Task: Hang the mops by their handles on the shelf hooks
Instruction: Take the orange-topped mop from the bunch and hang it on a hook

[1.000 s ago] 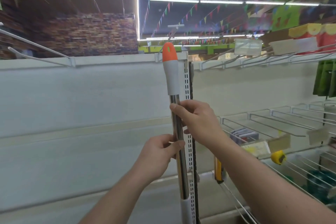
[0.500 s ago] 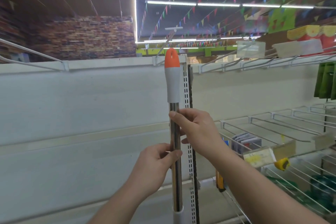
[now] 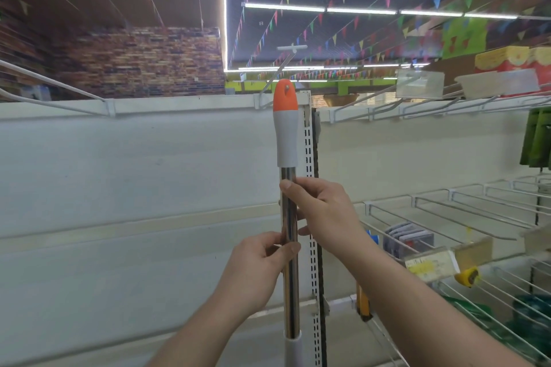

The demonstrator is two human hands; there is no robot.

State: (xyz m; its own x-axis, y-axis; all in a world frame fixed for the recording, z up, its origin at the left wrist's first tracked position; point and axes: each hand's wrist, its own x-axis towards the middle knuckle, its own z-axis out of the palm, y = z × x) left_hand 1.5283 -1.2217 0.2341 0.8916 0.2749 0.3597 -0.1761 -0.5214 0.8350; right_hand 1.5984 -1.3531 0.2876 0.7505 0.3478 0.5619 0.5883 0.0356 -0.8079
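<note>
I hold one mop upright by its shiny metal handle point(image 3: 288, 176); the mop head is out of view below. The handle ends in a grey grip with an orange tip point(image 3: 285, 94) that has a small hanging hole. My right hand point(image 3: 323, 213) grips the pole just under the grey grip. My left hand point(image 3: 258, 272) pinches the pole lower down. A long white wire hook point(image 3: 280, 68) sticks out from the shelf's top rail; the orange tip overlaps its lower part near the rail, and I cannot tell whether they touch.
A white back panel point(image 3: 134, 188) fills the left. A slotted upright point(image 3: 311, 202) stands just behind the pole. More wire hooks point(image 3: 53, 89) jut out at upper left, and wire hooks and shelves point(image 3: 447, 208) with small goods and price tags fill the right.
The orange tip has dropped slightly in view and now stands level with the top rail. Both hands keep the same grip on the pole.
</note>
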